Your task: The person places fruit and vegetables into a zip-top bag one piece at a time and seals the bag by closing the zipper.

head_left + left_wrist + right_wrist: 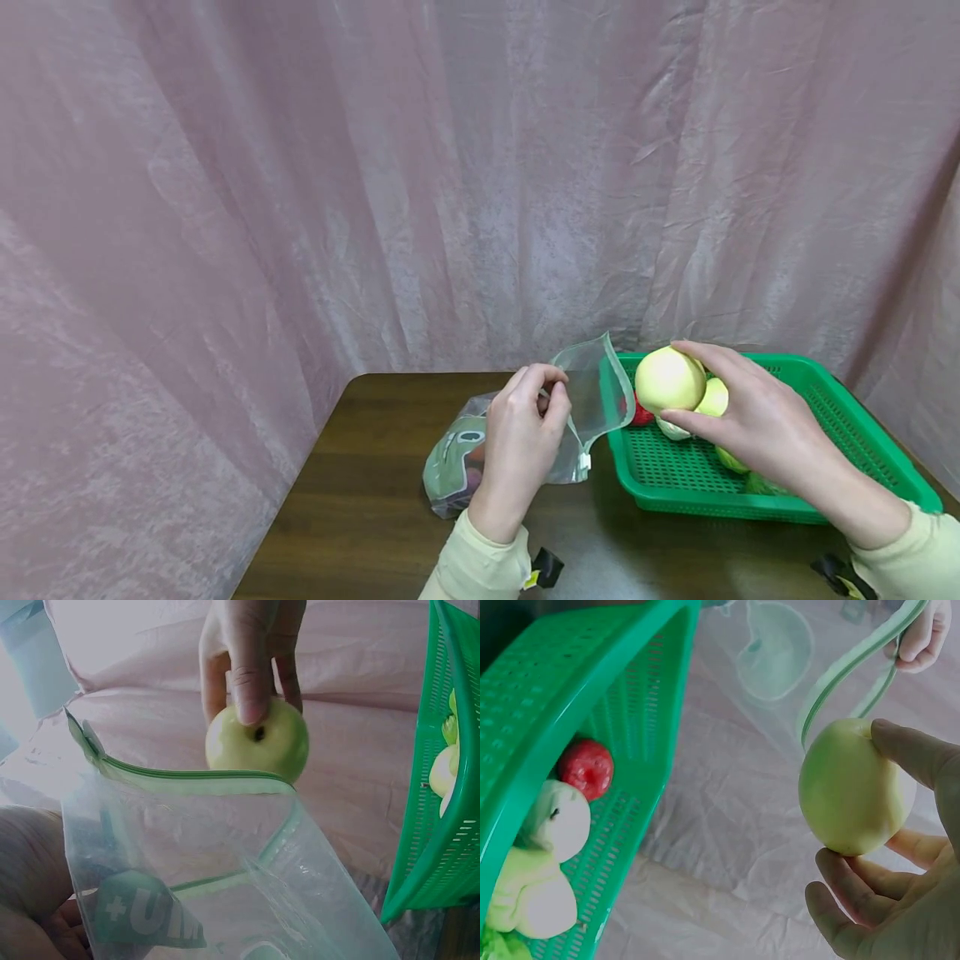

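My right hand point(772, 417) holds a yellow-green apple point(670, 379) between thumb and fingers, above the left end of the green basket point(720, 502). In the left wrist view this apple point(259, 746) appears just beyond the open mouth of a clear zip bag point(225, 825). My left hand point(521, 433) pinches the bag's edge near its mouth. The bag's filled end lies on the table, with a green print and reddish and orange things showing through. Parts of the bag are hidden behind the left hand.
Inside the basket are a red fruit point(586, 769), a whitish round fruit point(559, 821), a pale yellow-green piece point(546, 904) and leafy greens point(502, 946). Basket and bag stand on a dark wooden table point(337, 500). A pinkish curtain point(450, 208) hangs behind.
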`<state>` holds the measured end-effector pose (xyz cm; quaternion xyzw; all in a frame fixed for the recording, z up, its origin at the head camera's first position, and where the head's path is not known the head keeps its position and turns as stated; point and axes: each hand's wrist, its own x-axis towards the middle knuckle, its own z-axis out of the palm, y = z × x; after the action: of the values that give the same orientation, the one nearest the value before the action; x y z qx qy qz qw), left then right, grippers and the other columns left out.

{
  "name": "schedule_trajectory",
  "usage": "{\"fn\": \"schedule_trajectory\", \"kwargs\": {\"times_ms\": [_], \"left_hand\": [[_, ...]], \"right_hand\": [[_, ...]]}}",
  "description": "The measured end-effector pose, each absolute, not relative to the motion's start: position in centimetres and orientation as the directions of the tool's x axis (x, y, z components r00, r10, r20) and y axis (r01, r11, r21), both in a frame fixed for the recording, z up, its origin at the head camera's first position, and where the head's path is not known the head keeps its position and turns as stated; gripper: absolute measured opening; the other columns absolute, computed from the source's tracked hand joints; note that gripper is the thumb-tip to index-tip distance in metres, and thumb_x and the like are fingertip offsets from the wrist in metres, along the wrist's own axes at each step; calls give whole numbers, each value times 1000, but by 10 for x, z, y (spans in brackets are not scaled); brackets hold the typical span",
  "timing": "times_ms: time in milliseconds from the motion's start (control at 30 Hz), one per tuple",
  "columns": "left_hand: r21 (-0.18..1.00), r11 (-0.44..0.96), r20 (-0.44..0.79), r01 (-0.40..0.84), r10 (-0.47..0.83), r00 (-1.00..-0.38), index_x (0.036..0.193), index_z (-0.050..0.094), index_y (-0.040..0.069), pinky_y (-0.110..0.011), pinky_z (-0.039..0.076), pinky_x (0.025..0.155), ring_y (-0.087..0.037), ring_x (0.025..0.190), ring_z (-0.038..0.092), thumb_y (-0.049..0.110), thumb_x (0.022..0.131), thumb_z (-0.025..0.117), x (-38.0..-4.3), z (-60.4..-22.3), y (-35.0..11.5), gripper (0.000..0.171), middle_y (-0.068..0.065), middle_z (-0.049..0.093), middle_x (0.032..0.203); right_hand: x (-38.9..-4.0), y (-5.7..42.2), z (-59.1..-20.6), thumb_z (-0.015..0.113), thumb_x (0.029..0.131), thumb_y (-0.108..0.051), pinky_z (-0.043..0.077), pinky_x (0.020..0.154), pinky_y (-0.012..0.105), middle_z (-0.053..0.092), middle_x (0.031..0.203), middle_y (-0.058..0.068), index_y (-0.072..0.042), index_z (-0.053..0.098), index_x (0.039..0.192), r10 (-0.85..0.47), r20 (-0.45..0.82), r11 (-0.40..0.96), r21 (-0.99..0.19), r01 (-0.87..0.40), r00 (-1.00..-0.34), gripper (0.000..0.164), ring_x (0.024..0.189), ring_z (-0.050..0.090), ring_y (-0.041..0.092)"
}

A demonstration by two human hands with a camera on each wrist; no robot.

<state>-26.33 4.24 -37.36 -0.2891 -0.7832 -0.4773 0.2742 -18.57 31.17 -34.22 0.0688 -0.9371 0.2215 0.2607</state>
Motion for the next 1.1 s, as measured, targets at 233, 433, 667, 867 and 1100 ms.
{"fn": "schedule_trajectory", "kwargs": {"times_ms": [233, 433, 667, 867, 1100], "left_hand": [[587, 379, 705, 716, 196, -682, 104, 78, 9, -23, 52, 64, -10, 71, 58, 3, 102, 70, -264, -374, 43, 10, 1, 70, 92], [586, 380, 704, 716, 199, -682, 104, 78, 7, -22, 52, 63, -11, 71, 58, 2, 101, 70, -263, -374, 44, 10, 1, 70, 92], [588, 381, 700, 714, 203, -685, 105, 78, 7, -21, 52, 64, -10, 71, 58, 2, 102, 71, -262, -373, 44, 9, 1, 70, 92], [590, 375, 699, 715, 206, -685, 105, 77, 8, -21, 53, 64, -10, 72, 58, 3, 103, 71, -262, -372, 44, 9, 0, 70, 93], [591, 376, 698, 714, 204, -686, 105, 77, 9, -21, 53, 65, -10, 73, 59, 5, 103, 71, -261, -373, 44, 8, 0, 70, 93]], "right_hand": [[-195, 295, -337, 99, 82, -41, 56, 79, 52, 71, 139, 7, -20, 65, 150, -21, 514, 872, -410, -267, -858, 79, 119, 68, 33], [-206, 282, -335, 97, 85, -43, 57, 82, 53, 70, 143, 11, -17, 62, 154, -64, 460, 852, -438, -289, -885, 82, 123, 69, 34], [-216, 271, -335, 98, 84, -38, 58, 79, 48, 72, 141, 11, -15, 64, 153, -113, 443, 848, -424, -318, -890, 81, 115, 71, 31], [-223, 266, -336, 99, 83, -33, 60, 81, 48, 72, 139, 14, -10, 65, 151, -144, 411, 853, -409, -323, -900, 79, 112, 72, 31], [-233, 258, -336, 98, 83, -38, 56, 77, 43, 75, 130, 11, -10, 68, 148, -191, 353, 865, -382, -327, -916, 77, 99, 71, 25]]}}
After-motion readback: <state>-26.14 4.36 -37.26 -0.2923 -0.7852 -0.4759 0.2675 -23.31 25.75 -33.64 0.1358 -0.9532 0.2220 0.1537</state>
